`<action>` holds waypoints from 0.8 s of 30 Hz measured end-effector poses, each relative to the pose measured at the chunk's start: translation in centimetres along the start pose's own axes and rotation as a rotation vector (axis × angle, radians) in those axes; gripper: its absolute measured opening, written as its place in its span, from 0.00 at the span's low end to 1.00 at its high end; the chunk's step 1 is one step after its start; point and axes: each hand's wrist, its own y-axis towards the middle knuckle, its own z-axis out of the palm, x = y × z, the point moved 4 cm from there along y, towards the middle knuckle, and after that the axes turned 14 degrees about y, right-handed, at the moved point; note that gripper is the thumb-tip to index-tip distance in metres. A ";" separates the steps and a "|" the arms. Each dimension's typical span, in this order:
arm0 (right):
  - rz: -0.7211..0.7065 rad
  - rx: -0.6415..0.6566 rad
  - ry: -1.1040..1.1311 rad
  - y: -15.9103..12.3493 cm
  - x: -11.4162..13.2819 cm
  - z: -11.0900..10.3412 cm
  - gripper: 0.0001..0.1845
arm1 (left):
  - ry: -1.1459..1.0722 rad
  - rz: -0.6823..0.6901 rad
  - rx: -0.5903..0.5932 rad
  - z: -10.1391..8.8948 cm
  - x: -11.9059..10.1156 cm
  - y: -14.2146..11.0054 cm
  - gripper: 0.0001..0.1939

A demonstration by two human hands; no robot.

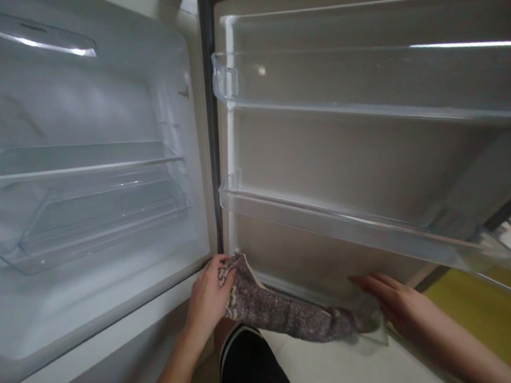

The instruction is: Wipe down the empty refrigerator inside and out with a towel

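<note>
I look into an open, empty fridge. A mottled grey-brown cloth (278, 310) is stretched along the bottom edge of the open fridge door (348, 183). My left hand (210, 295) grips the cloth's left end near the door hinge, fingers closed round it. My right hand (387, 295) lies at the cloth's right end, under the lowest clear door bin (343, 222); its fingers are stretched out and press on the cloth.
The fridge compartment (80, 189) at left holds a glass shelf (74, 162) and a clear drawer (93, 226). A second door bin (362, 87) sits higher. My knee in dark shorts (248, 365) is below. Yellow floor (490, 314) shows at right.
</note>
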 end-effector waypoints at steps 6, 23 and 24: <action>0.000 0.236 -0.042 3.1 5.4 4.7 0.24 | -0.219 -0.069 0.059 -0.6 0.8 0.3 0.18; 0.072 0.243 -0.211 0.1 4.2 5.4 0.30 | 0.288 0.105 0.102 -1.4 -0.8 0.5 0.12; 0.070 0.256 -0.230 0.3 4.0 6.3 0.30 | 0.375 0.153 0.083 -1.6 -1.4 0.4 0.13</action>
